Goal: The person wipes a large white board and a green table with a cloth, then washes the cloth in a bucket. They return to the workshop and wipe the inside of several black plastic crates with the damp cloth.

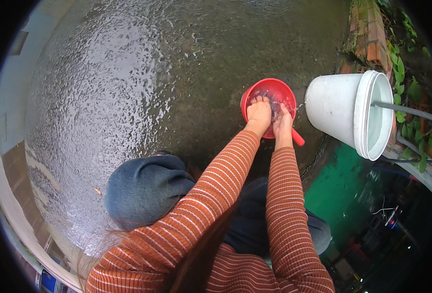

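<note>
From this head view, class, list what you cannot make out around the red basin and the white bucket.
1. What lies in the red basin: the left hand, the right hand and splashing water cover it.
2. The fingertips of both hands: sunk in the water, so any grip is unclear.
3. The basin's red handle: partly behind the right wrist.
4. The white bucket: its inside bottom is out of sight.
5. Bottom right corner: dark, small clutter, unreadable.

Wet concrete ground (128, 88) carries a red handled basin (257, 90); just right of the basin stands a white bucket (331, 107), with a brick stack (370, 34) behind the bucket.
</note>
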{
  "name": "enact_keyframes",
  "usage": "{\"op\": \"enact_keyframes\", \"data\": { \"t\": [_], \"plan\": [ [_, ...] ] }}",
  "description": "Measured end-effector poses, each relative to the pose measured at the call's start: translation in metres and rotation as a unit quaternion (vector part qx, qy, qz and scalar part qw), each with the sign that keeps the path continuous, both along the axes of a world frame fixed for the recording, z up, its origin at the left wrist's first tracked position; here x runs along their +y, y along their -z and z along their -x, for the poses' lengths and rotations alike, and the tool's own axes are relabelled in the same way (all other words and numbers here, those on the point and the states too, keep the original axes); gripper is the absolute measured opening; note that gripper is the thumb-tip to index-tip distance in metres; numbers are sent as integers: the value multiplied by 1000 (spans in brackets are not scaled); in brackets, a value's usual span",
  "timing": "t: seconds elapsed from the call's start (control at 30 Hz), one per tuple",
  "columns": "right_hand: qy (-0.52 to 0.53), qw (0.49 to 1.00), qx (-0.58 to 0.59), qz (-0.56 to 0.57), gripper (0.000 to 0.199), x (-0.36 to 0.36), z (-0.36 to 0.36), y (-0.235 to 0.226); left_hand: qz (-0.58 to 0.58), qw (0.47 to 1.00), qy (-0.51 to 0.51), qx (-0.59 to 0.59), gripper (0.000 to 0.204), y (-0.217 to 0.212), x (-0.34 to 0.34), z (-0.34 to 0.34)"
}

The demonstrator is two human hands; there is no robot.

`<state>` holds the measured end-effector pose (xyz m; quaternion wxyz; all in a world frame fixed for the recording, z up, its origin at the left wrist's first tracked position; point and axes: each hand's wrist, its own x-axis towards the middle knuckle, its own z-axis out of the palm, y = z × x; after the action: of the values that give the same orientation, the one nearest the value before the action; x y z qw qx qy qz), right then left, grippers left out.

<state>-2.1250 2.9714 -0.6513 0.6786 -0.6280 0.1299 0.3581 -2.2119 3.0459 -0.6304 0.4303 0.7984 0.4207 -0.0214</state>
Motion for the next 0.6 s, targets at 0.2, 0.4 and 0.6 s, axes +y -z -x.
{"op": "enact_keyframes", "data": {
  "t": [0.2,0.4,0.6],
  "plan": [
    [-234,966,-12,-111,31,11,32,-66,20,996,53,63,26,2,11,4],
    [-348,760,-485,258,26,17,25,-28,-14,995,20,100,36,25,-18,-3],
    [-418,810,-385,147,44,-2,25,-51,84,992,98,-12,22,-89,42,-23]
  ]
}}
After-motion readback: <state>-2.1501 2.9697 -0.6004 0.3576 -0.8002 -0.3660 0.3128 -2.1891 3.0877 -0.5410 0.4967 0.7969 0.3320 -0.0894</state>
